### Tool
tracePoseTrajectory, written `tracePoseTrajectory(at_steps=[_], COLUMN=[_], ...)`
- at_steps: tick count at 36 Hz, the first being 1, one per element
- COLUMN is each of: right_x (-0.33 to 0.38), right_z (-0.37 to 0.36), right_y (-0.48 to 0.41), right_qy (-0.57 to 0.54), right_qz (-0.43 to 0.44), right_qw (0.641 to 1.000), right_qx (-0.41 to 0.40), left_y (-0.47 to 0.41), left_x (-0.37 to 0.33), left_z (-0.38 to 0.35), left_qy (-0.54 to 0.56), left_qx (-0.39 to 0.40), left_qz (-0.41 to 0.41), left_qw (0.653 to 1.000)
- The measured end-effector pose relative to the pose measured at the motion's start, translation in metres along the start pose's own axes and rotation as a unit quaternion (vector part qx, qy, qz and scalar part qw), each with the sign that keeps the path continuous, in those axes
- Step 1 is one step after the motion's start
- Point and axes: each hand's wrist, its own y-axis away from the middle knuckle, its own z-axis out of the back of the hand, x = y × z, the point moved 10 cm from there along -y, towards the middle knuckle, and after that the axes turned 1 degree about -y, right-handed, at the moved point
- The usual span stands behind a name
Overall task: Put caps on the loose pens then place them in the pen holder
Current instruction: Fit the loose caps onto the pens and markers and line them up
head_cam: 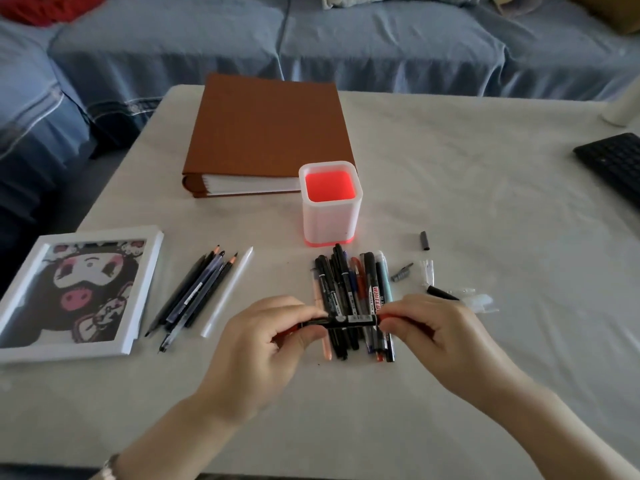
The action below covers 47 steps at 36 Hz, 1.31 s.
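Observation:
A black marker [341, 320] lies crosswise between my hands, just above a pile of loose pens [349, 292]. My left hand [266, 344] pinches its left end and my right hand [440, 336] pinches its right end, where a red cap or tip shows. The white pen holder [330, 216] with a red inside stands empty behind the pile. Loose caps lie to the right: a black one [424, 240], a grey one [401, 272], clear ones [428, 271] and a black one [441, 292]. A second group of pens and pencils [197, 296] lies to the left.
A brown binder [259, 133] lies behind the holder. A white picture frame [138, 292] sits at the left table edge. A black keyboard [616, 161] is at the far right, a white object [623, 105] beyond it. A blue sofa [346, 46] runs behind the table.

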Motion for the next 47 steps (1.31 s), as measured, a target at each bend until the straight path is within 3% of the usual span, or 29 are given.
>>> tracePoseTrajectory(at_steps=[5, 8, 14, 17, 19, 21, 23, 28, 34, 39, 47], right_x=[-0.006, -0.011, -0.02, -0.015, -0.015, -0.022, -0.032, -0.054, -0.031, -0.044, -0.056], right_z=[0.0, -0.002, -0.035, -0.052, -0.051, -0.042, -0.032, -0.024, -0.027, -0.046, -0.01], right_y=[-0.006, -0.006, -0.005, -0.009, -0.012, -0.011, -0.008, 0.002, -0.02, -0.037, -0.021], right_qy=[-0.027, -0.042, 0.053, 0.069, 0.071, 0.065, 0.06, 0.06, 0.152, 0.257, 0.181], right_qz=[-0.032, -0.049, -0.078, -0.077, -0.082, -0.104, -0.135, -0.203, -0.122, -0.141, -0.14], right_qw=[0.999, 0.998, 0.985, 0.981, 0.985, 0.989, 0.989, 0.973, 0.966, 0.949, 0.967], right_qx=[0.008, 0.013, 0.148, 0.166, 0.134, 0.086, 0.029, -0.087, -0.17, -0.113, -0.112], left_y=[0.003, 0.005, -0.006, -0.014, -0.021, -0.023, -0.019, 0.003, 0.006, -0.001, -0.01], left_x=[-0.017, -0.017, 0.005, 0.009, 0.019, 0.046, 0.074, 0.126, 0.128, 0.114, 0.074], left_z=[0.006, 0.003, -0.018, -0.03, -0.02, 0.007, 0.036, 0.035, 0.023, 0.014, 0.004], left_qy=[-0.116, -0.135, -0.107, -0.127, -0.144, -0.176, -0.258, -0.357, -0.344, -0.267, -0.162], left_qx=[-0.051, -0.048, 0.085, 0.132, 0.111, 0.035, -0.035, 0.035, 0.034, 0.001, -0.043], left_qz=[-0.102, -0.123, -0.067, -0.052, -0.009, 0.072, 0.128, 0.25, 0.265, 0.251, 0.188], left_qw=[0.987, 0.982, 0.988, 0.982, 0.983, 0.981, 0.957, 0.899, 0.9, 0.93, 0.968])
